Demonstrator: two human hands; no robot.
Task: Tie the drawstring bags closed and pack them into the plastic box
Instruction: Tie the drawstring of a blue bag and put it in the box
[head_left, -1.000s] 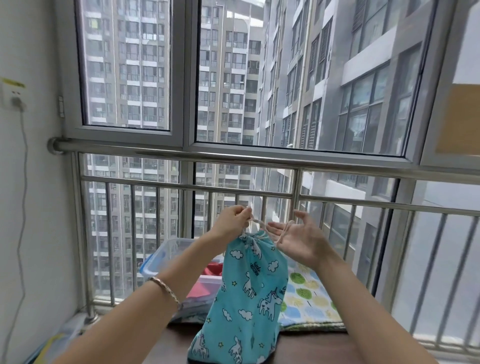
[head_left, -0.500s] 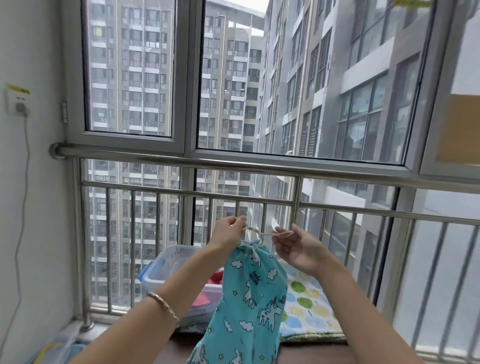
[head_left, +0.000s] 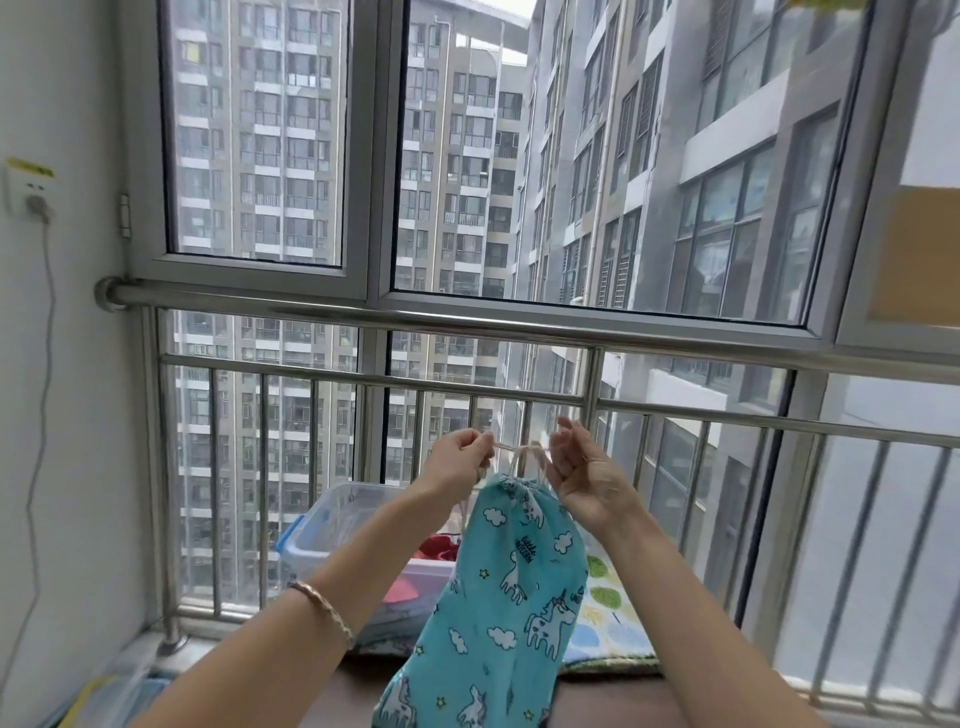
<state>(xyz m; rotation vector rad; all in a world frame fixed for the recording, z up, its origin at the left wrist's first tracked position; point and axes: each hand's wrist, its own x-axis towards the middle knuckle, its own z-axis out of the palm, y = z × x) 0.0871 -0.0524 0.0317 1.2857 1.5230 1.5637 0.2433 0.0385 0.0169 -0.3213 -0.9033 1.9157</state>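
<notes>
The left grip (head_left: 460, 460) is curled into a fist around one end of the drawstring (head_left: 519, 448). The right grip (head_left: 587, 478) pinches the other end between thumb and fingertips, its remaining fingers loosely bent. The pale cord runs taut between the two grips and crosses just above the gathered mouth of the turquoise unicorn bag (head_left: 509, 587). The bag hangs from the cord between the forearms, and its lower part reaches down toward the brown bench (head_left: 353, 691).

The clear plastic box (head_left: 337, 525), which has a blue latch, stands open behind the left forearm, near the railing (head_left: 467, 322). Red fabric (head_left: 439, 545) shows inside the box. To the right of the hanging bag, a spotted cloth (head_left: 608, 608) in green, yellow and blue lies flat on the bench. A thin bracelet (head_left: 322, 605) circles the left wrist. On the left wall a socket (head_left: 31, 192) carries a plug with a cable hanging from it.
</notes>
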